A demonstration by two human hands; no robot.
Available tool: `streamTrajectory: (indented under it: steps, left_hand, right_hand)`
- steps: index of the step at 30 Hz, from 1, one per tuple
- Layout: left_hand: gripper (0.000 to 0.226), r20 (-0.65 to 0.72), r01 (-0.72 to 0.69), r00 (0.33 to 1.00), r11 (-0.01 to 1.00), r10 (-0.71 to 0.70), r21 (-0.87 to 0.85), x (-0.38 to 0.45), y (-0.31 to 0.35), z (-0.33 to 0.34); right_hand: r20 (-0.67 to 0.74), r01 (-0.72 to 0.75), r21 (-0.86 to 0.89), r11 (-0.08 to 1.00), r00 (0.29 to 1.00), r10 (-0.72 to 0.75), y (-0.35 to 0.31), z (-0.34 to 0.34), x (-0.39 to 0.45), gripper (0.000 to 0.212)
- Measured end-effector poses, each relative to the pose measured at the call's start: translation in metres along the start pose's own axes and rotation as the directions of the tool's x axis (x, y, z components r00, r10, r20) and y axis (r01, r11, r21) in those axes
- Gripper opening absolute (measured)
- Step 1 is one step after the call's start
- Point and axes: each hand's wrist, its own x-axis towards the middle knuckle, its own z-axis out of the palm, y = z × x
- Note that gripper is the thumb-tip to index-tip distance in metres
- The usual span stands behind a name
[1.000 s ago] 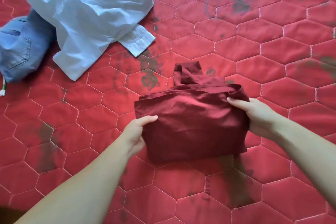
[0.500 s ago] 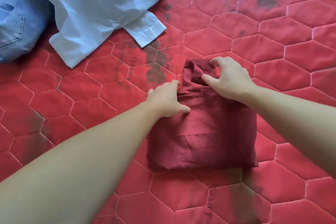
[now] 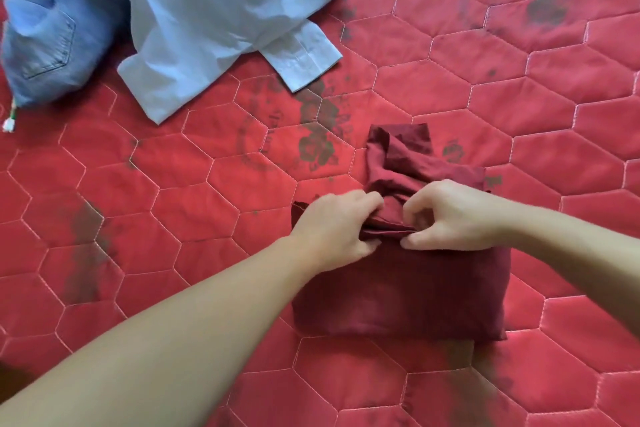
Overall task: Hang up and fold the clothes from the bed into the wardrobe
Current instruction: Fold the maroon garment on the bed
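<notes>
On bed (image 3: 450, 55): my L hand (image 3: 337, 229) & R hand (image 3: 453, 215), fingers pinching maroon garment (image 3: 398, 291) top fold; loose flap lies just beyond, pointing away.

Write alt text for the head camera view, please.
Both hands, left hand and right hand, pinch a fold of a dark red garment on a red quilted bed. A light blue shirt and jeans lie beyond.
</notes>
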Motion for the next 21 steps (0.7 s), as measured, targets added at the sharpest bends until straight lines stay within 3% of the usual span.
streamTrajectory:
  steps: [1,2,4,5,6,8,9,10,13,16,18,21]
  left_hand:
    - [0.037,0.041,0.028,0.999,1.0,-0.028,-0.01,-0.001,0.003,0.003]
    - [0.038,0.047,0.014,0.999,1.0,-0.014,0.007,-0.002,0.006,0.005]
    - [0.037,0.062,-0.076,0.995,0.996,0.073,0.052,-0.006,0.012,0.006]
    - [0.036,0.064,-0.128,0.99,0.989,0.124,0.067,-0.008,0.015,0.006]
    - [0.036,0.072,-0.181,0.982,0.981,0.176,0.07,-0.009,0.017,0.006]
    - [0.037,0.102,-0.275,0.959,0.957,0.266,0.09,-0.012,0.023,0.006]
    - [0.036,0.124,-0.305,0.948,0.947,0.292,0.104,-0.014,0.026,0.005]
    - [0.035,0.127,-0.324,0.942,0.94,0.31,0.109,-0.016,0.028,0.005]
    - [0.035,0.153,-0.339,0.934,0.936,0.322,0.098,-0.021,0.032,0.002]
    - [0.036,0.178,-0.357,0.925,0.93,0.337,0.093,-0.027,0.037,-0.007]
    - [0.032,0.19,-0.371,0.918,0.924,0.348,0.097,-0.03,0.037,-0.012]
    - [0.029,0.202,-0.402,0.905,0.909,0.375,0.112,-0.034,0.038,-0.02]
  right_hand:
    - [0.108,-0.073,0.111,0.991,0.992,0.061,-0.007,-0.007,0.0,0.024]
    - [0.101,-0.118,0.187,0.975,0.99,0.1,-0.009,-0.013,0.004,0.025]
    - [-0.237,-0.155,0.246,0.957,0.948,0.214,-0.002,-0.024,0.022,0.025]
    - [-0.43,-0.213,0.228,0.95,0.854,0.294,0.005,-0.028,0.034,0.027]
    - [-0.528,-0.297,0.206,0.932,0.769,0.361,0.009,-0.031,0.044,0.043]
    - [-0.431,-0.476,0.181,0.861,0.748,0.504,0.015,-0.031,0.06,0.088]
    - [-0.365,-0.517,0.167,0.839,0.758,0.54,0.017,-0.028,0.066,0.091]
    - [-0.334,-0.515,0.175,0.839,0.771,0.542,0.017,-0.026,0.071,0.078]
    - [-0.441,-0.279,0.213,0.936,0.828,0.347,0.007,-0.019,0.068,0.014]
    - [-0.587,0.033,0.007,0.999,0.81,-0.023,-0.006,-0.002,0.043,0.008]
    - [-0.429,0.143,-0.175,0.974,0.879,-0.206,-0.012,0.013,0.022,0.013]
    - [-0.041,0.091,-0.249,0.964,0.994,-0.104,-0.015,0.03,0.003,0.018]
